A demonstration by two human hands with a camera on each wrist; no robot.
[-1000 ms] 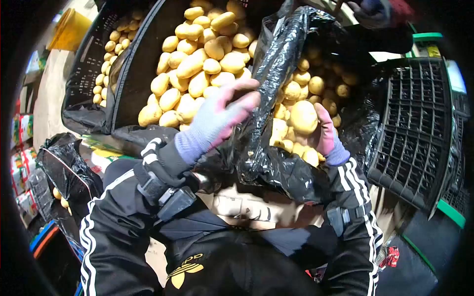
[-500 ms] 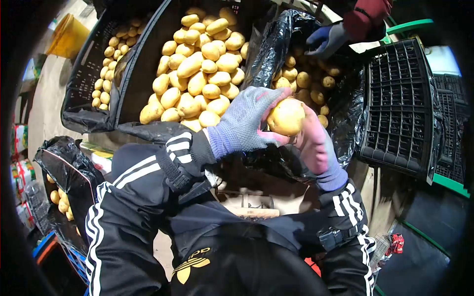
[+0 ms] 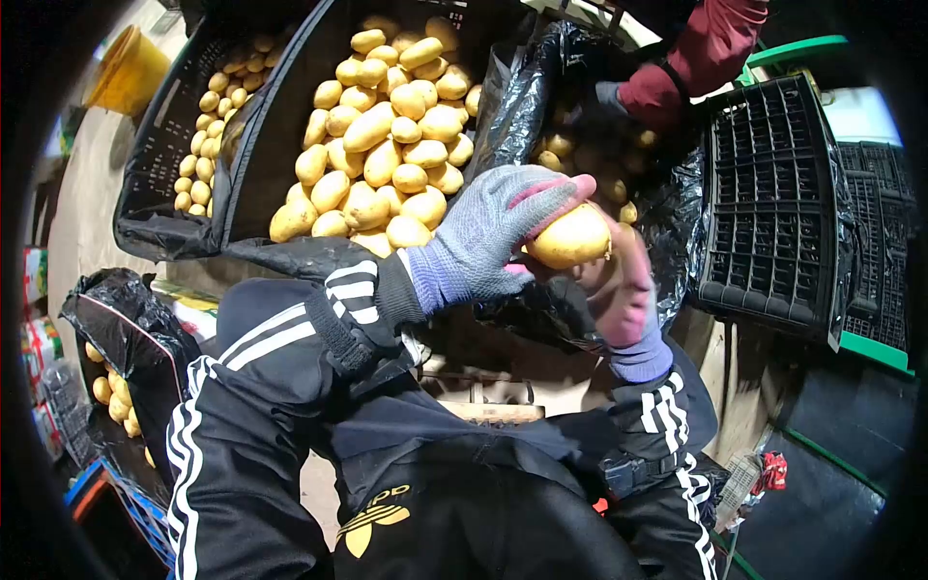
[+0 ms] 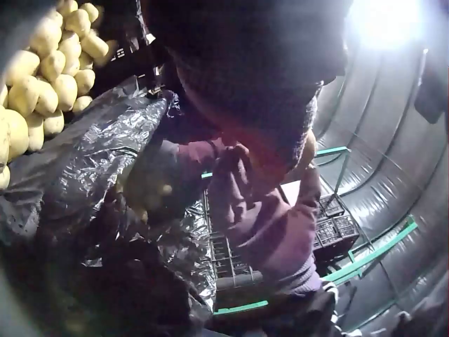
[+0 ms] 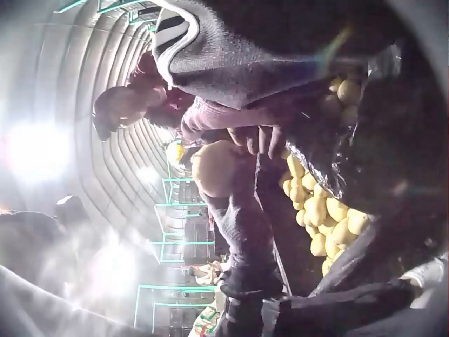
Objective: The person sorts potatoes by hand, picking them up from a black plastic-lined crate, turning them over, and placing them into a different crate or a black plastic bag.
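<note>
In the head view, my left hand [image 3: 493,232], in a grey glove with pink fingertips, grips a large potato [image 3: 572,238] between thumb and fingers. My right hand [image 3: 623,295] is blurred, its fingers loosely bent at the potato's right side. The right wrist view shows the potato [image 5: 214,168] resting in the left hand [image 5: 242,225], with the right hand's fingers [image 5: 263,140] beside it. Below both hands lies a crate lined with black plastic [image 3: 522,116], partly hidden by them, with potatoes inside.
A big black crate of potatoes [image 3: 387,145] stands at left, beside another potato crate [image 3: 164,164]. Another person's maroon sleeve [image 3: 696,68] reaches into the lined crate. Black plastic crates [image 3: 764,213] stand at right. A yellow bucket [image 3: 130,72] is at far left.
The potato has risen from the lined crate in my right hand and passed into my left hand's grip. The other person's arm has reached into that crate.
</note>
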